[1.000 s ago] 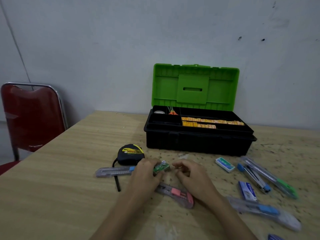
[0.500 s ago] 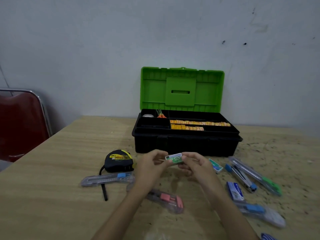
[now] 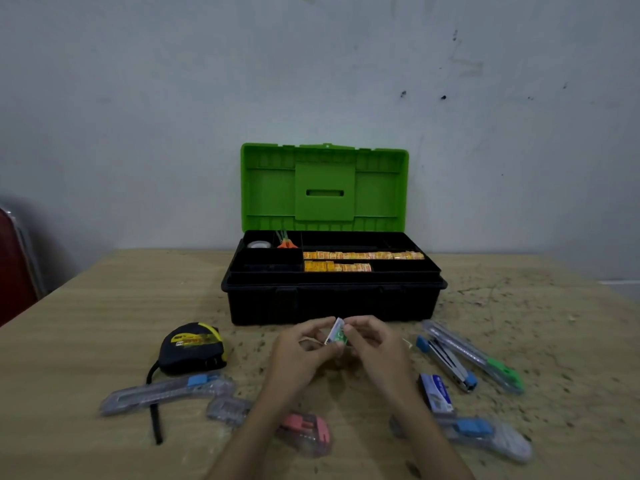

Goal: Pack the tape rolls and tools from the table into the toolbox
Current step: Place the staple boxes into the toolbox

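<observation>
A plain workroom: a scuffed wooden tabletop (image 3: 104,306) against a bare, marked grey wall (image 3: 138,98), with an open green-lidded toolbox (image 3: 332,299), tape measure (image 3: 194,348) and utility knives (image 3: 166,393).

Toolbox: black toolbox (image 3: 332,303) at 12 o'clock on the wooden table (image 3: 86,323), green lid (image 3: 324,188) upright
Tray: yellow packets (image 3: 360,259) in two rows; tape roll (image 3: 259,244) and orange-handled tool (image 3: 286,242) in the rear left compartments
Hands: left hand (image 3: 298,351) and right hand (image 3: 372,344) pinch a small green-and-white box (image 3: 336,335) between them, just before the toolbox
8 o'clock: tape measure (image 3: 192,348), blue-slider cutter (image 3: 166,393), pink-slider cutter (image 3: 298,427)
4 o'clock: stapler (image 3: 446,363), green-slider cutter (image 3: 478,358), blue box (image 3: 437,393), another blue-slider cutter (image 3: 485,434)
</observation>
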